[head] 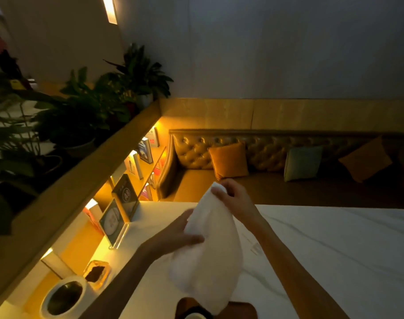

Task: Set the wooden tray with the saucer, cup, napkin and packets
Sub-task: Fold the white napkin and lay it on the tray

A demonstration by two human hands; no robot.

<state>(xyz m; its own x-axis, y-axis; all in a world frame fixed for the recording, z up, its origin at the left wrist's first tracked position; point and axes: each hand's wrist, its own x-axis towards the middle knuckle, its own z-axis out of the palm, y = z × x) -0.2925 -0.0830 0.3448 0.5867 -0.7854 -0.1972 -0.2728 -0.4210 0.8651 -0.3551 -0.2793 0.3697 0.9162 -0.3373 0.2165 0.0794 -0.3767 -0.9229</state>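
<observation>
Hanging in the air above the white table (334, 249), the napkin (210, 249) is being held by both hands. The left hand (180, 233) is gripping its left edge, fingers closed on the cloth. At 1 o'clock from it, the right hand (233, 196) is pinching the top corner. The wooden tray (242, 309) is sitting at 6 o'clock, just under the napkin's lower end.

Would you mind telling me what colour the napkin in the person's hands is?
The napkin is plain white with no visible pattern, seen in the head view, the only one.
</observation>
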